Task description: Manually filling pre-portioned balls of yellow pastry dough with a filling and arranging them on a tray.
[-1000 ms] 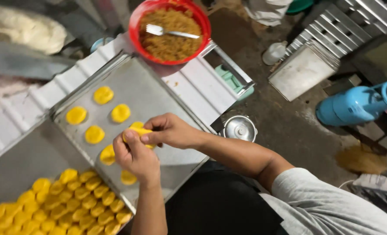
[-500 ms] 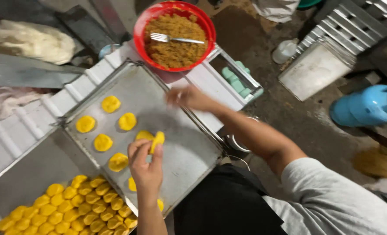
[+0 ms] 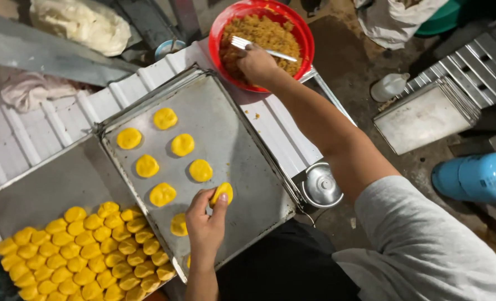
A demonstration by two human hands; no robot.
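My left hand (image 3: 203,226) pinches a flattened yellow dough disc (image 3: 222,193) just above the front of a metal baking tray (image 3: 242,150). Several more yellow discs (image 3: 182,144) lie spaced out on that tray. My right hand (image 3: 257,64) reaches into a red bowl (image 3: 306,39) of brown crumbly filling (image 3: 270,33). Its fingers are curled down in the filling right beside a metal fork (image 3: 284,55) lying across the bowl. Whether they grip the fork or the filling is hidden.
A second tray (image 3: 47,187) at the left holds several yellow dough balls (image 3: 86,251) packed together. A white dough lump (image 3: 80,22) lies at the back left. On the floor sit a small steel pot (image 3: 321,185), a blue gas cylinder (image 3: 477,177), stacked trays (image 3: 424,117) and a plastic bottle (image 3: 389,86).
My right hand has left the dough disc and stretched out to the red bowl. My left hand stays over the tray holding the disc alone.
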